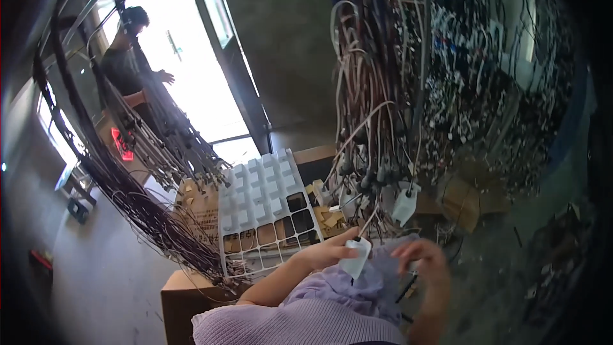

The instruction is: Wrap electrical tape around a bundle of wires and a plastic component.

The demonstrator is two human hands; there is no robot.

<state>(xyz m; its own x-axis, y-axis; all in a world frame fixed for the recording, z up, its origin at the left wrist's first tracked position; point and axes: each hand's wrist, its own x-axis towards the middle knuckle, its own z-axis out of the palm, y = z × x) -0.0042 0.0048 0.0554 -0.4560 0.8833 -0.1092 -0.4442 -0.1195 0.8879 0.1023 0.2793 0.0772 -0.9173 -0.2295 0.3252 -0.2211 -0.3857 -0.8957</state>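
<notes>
Close in front of my body, my left hand (pixel 331 252) grips a small white plastic housing (pixel 357 262) with a cable running up from its top end. Something thin and dark sticks out at the housing's lower end. To its right my right hand (pixel 423 257) is raised, slightly blurred, its fingers loosely bent and apart, with nothing visible in them. A similar white housing (pixel 405 206) hangs on a cable just beyond my hands. Further left lies a white grid tray (pixel 271 233); white block-like pieces (pixel 257 188) fill its far cells, while several near cells hold none.
A thick bundle of cables (pixel 361 89) hangs ahead of me. Another long dark bundle (pixel 153 207) droops along the left. Cardboard boxes (pixel 181 294) stand under and beside the tray. Another person (pixel 124 57) stands by the bright doorway. Many more cables (pixel 472 57) hang at the right.
</notes>
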